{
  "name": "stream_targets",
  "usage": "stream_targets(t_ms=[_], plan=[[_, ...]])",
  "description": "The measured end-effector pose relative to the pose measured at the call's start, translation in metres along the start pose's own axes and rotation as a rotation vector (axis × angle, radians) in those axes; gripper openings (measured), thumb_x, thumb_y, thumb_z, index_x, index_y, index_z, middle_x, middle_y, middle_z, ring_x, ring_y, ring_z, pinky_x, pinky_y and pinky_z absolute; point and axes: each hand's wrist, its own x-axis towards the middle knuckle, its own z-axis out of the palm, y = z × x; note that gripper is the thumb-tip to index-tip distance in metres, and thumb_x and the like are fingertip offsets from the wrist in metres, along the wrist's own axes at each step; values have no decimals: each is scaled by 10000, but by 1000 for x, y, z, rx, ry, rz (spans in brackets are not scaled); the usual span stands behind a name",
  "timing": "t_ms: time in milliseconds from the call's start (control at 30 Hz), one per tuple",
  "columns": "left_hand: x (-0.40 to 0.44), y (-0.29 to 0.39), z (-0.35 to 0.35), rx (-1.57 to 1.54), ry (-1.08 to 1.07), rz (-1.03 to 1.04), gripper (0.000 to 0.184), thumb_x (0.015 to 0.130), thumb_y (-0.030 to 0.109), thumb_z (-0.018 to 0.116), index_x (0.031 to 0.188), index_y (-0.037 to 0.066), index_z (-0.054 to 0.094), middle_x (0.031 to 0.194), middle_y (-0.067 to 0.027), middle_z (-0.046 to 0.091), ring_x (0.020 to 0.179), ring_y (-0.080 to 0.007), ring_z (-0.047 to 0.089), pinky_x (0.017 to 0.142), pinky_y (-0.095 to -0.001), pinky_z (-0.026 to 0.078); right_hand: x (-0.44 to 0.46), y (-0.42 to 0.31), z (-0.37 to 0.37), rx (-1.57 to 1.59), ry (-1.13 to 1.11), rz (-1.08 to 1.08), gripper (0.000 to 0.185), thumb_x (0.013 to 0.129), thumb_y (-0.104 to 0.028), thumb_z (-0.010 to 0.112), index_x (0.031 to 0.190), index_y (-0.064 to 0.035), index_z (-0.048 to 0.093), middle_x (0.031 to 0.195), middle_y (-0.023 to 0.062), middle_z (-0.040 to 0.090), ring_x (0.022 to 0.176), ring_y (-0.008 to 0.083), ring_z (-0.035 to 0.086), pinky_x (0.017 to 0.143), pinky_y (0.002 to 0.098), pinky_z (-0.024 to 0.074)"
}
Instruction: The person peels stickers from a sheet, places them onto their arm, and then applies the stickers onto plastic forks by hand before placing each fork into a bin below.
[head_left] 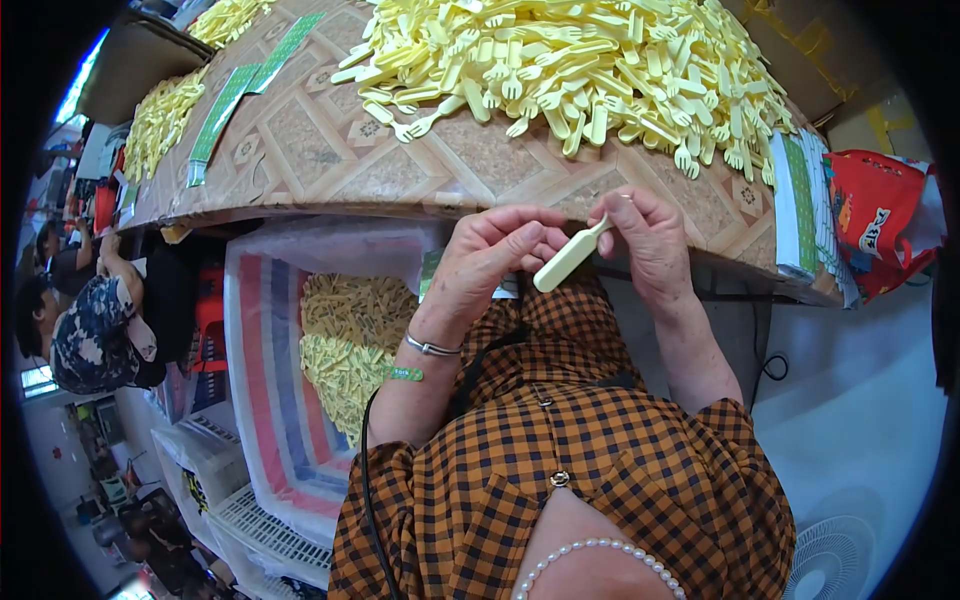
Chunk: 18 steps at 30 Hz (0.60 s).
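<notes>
A pale yellow plastic fork [565, 262] with a broad flat handle is held just beyond the table's near edge. My right hand [645, 240] pinches its narrow end, and the fingers hide the tines. Close by on the left, my left hand [497, 252] has its fingers curled and thumb drawn in beside the handle. Whether those fingertips touch the fork or hold something small is hidden. A large heap of similar yellow forks [600, 75] covers the table ahead of both hands.
Green label strips [222, 120] lie on the patterned table [290, 150]. A striped sack [265, 390] of yellow pieces stands lower left. At right are green-and-white packets [793, 205] and a red bag [880, 215]. Another person [100, 325] sits at left; a fan [830, 560] stands lower right.
</notes>
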Motion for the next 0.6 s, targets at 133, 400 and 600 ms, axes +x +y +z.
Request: stream_targets(t_ms=[133,400,600], plan=[[-6,3,17,56,-53,-94,290,904,145,650,1133,-32,626,916,-101,701,793,-110,657,682,-189,506,2,-5,3,-95,-172,42,235,944,-236,622,882,-13,660,689,-10,602,563,31,483,515,165,375],[7,-13,9,-201,54,-59,296,942,123,593,1189,-40,589,983,-97,684,810,-104,657,696,-210,547,2,-15,25,-1126,181,-913,325,735,-133,747,1049,-104,670,922,38,660,866,238,614,880,382,436],[22,-18,7,-227,31,-97,265,933,170,624,1130,-5,606,946,-46,671,818,-101,654,717,-218,549,-30,2,73,-934,-574,-1063,209,738,-156,728,945,-154,704,919,-7,668,890,170,634,990,402,409]])
